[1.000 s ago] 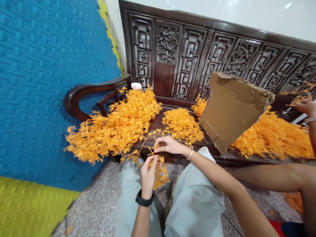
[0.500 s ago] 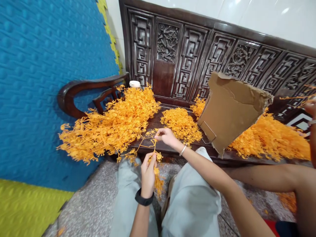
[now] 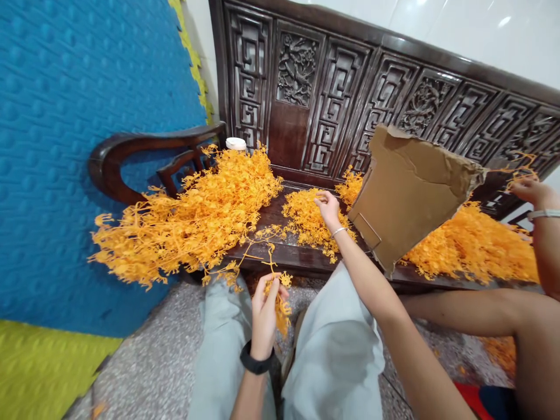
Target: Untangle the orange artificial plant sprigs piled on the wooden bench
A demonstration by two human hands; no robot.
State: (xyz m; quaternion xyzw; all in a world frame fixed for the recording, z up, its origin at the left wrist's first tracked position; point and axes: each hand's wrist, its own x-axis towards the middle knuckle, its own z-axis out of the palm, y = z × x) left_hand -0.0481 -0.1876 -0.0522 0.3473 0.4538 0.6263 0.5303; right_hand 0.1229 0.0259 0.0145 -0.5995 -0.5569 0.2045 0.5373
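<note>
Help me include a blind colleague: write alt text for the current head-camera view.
The person's left hand holds an orange branching sprig while the right hand is at a small orange heap on a dark carved bench. A larger orange pile lies at left; at right are cardboard and another person's hand.

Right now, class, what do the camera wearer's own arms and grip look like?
The left forearm has a broad black band at the wrist; the right forearm, a thin silvery bracelet. No sleeves show, and the left grip and right grip are gloveless.
</note>
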